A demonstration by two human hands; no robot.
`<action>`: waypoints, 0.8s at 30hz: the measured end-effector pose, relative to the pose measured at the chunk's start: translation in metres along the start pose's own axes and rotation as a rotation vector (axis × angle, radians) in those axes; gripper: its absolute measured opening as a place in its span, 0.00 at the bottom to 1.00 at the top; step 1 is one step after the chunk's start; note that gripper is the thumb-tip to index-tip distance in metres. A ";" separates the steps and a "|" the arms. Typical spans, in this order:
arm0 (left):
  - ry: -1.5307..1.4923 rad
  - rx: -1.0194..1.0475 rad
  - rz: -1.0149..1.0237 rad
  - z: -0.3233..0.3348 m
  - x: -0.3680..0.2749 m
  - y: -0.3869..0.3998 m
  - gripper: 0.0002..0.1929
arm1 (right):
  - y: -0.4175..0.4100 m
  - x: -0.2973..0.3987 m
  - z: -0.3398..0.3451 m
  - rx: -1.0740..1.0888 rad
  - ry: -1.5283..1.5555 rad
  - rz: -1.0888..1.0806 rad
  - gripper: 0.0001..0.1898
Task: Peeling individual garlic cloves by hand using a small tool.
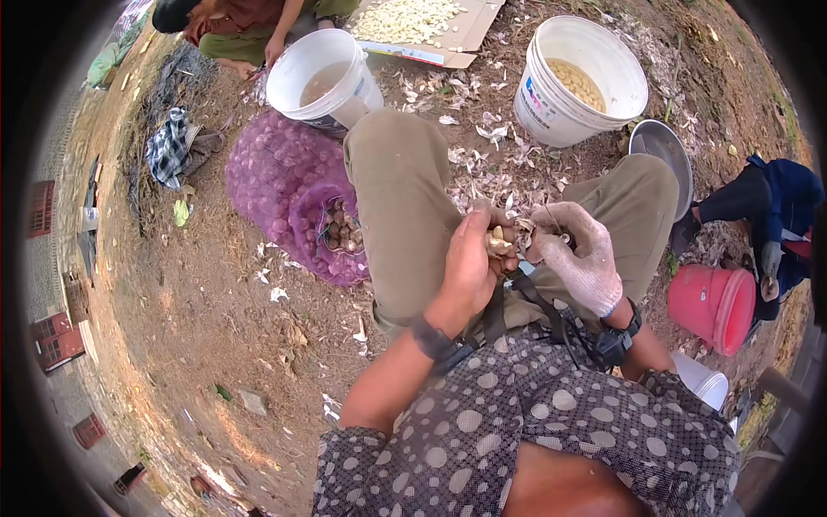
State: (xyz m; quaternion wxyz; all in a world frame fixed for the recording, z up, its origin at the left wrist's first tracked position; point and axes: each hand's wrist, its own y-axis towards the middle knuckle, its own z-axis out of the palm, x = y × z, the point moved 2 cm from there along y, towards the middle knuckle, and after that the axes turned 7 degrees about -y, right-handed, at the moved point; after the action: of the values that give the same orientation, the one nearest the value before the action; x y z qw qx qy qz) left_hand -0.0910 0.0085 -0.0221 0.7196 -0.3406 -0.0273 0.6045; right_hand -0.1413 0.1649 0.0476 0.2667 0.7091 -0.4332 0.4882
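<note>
My bare left hand (470, 255) cups garlic cloves (499, 243), some with papery skin still on them. Beside it, close to the cloves, is my right hand (585, 252) in a pale knit glove with its fingers curled. A small dark thing (566, 239) shows in the glove's grip; it looks like the end of a handle, and the rest is hidden. Both hands meet above my lap, between my bent knees. Shed garlic skins (494, 132) litter the ground beyond them. By my left knee lies a purple mesh sack (284, 174) full of garlic bulbs, its mouth showing loose bulbs (342, 229).
Ahead stand a white bucket (368, 97) of cloudy water and another white bucket (549, 119) holding peeled cloves in water. Peeled cloves cover a cardboard sheet (465, 45). A metal basin (678, 155) and pink bucket (698, 300) are at right. Two people (236, 26) (785, 200) sit nearby.
</note>
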 end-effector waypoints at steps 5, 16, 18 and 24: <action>-0.013 0.060 -0.091 0.004 0.013 -0.001 0.21 | -0.020 -0.014 0.008 -0.046 -0.105 -0.017 0.16; 0.183 0.230 -0.147 0.005 0.029 0.006 0.14 | -0.033 -0.035 0.006 -0.203 0.145 0.128 0.10; 0.201 0.235 -0.179 0.002 0.029 0.007 0.13 | -0.033 -0.039 0.002 -0.257 -0.003 -0.026 0.11; 0.151 0.161 -0.238 0.009 0.019 0.000 0.10 | -0.029 -0.033 0.000 -0.249 -0.294 -0.310 0.14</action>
State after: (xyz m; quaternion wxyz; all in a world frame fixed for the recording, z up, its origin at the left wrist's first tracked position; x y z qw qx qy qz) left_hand -0.0902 0.0295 -0.0224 0.8110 -0.3209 0.0352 0.4880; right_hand -0.1206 0.1909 0.0186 0.3580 0.7922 -0.4101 0.2757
